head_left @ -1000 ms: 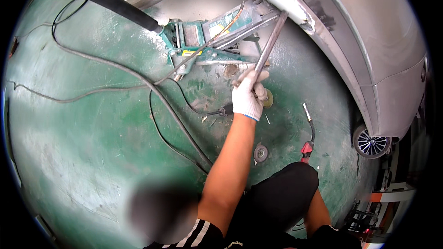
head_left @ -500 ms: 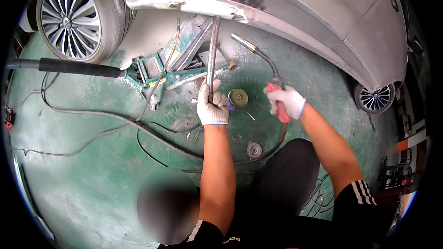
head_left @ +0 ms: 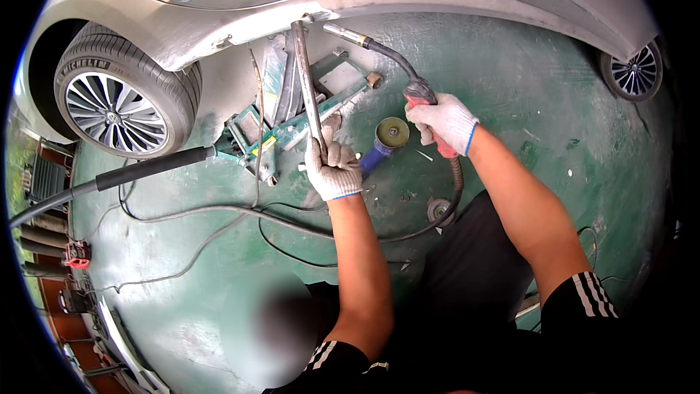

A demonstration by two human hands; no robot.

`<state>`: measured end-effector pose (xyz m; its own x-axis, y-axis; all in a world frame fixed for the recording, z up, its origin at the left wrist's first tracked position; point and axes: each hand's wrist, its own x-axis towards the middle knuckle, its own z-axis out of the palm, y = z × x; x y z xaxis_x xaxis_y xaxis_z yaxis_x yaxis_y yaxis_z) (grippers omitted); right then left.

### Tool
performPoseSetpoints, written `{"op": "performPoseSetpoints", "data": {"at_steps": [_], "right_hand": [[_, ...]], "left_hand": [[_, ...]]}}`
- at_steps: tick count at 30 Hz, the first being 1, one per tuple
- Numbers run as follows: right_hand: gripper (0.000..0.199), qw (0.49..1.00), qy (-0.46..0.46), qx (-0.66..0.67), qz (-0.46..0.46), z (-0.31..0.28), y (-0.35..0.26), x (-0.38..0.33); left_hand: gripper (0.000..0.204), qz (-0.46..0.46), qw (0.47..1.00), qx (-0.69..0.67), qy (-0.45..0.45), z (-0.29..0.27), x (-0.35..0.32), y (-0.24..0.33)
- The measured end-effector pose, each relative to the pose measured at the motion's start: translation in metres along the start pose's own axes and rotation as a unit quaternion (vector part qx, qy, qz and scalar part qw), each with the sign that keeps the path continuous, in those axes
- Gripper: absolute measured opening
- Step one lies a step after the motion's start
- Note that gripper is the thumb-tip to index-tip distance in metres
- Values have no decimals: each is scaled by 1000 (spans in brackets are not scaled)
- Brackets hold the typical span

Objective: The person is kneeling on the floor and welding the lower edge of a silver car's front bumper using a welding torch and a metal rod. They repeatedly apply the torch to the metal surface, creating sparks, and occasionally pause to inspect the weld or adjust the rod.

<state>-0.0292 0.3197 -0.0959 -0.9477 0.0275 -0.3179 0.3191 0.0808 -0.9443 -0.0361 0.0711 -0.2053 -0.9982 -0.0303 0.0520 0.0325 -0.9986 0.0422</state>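
Note:
My gloved left hand (head_left: 335,169) is closed around the lower end of a long metal bar (head_left: 305,80). The bar slants up, its top end at the bare-metal patch on the car's sill (head_left: 271,28). In my gloved right hand (head_left: 448,124) is a welding torch (head_left: 396,57) with a red grip and a bent black neck. Its nozzle points left, close to the sill and to the right of the bar's top, apparently not touching either. Between my hands a blue angle grinder (head_left: 373,160) lies on the floor, its round disc (head_left: 394,132) facing up.
Under the car sits a green floor jack (head_left: 292,131) with a long black handle (head_left: 153,168) reaching left. The torch hose and thin cables (head_left: 197,211) cross the green floor. A loose disc (head_left: 440,209) lies by my knee. A wheel (head_left: 117,113) stands left. Something blurred is at lower left.
The view has turned and shifted, showing more of the left side. The torch nozzle has come up nearer the sill. Both hands keep their holds.

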Motion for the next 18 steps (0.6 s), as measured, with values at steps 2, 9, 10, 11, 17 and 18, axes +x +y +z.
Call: {"op": "performPoseSetpoints", "data": {"at_steps": [2,9,10,11,17,18], "right_hand": [[18,1000,-8,19,-1,3,-2,5],[18,999,10,33,-4,8,-3,3],[18,999,6,38,-4,7,-4,3],[18,999,1,44,-4,5,-2,4],[18,999,7,32,-9,7,-3,8],[18,999,11,34,-12,7,-3,8]], "left_hand": [[31,-1,1000,-5,-6,1,2,-2],[31,15,1000,8,-1,0,3,-4],[31,13,1000,3,0,-1,3,-6],[31,13,1000,-1,0,-1,4,-8],[30,7,1000,-13,15,-4,8,-10],[30,6,1000,-11,20,-3,9,-11]]}}
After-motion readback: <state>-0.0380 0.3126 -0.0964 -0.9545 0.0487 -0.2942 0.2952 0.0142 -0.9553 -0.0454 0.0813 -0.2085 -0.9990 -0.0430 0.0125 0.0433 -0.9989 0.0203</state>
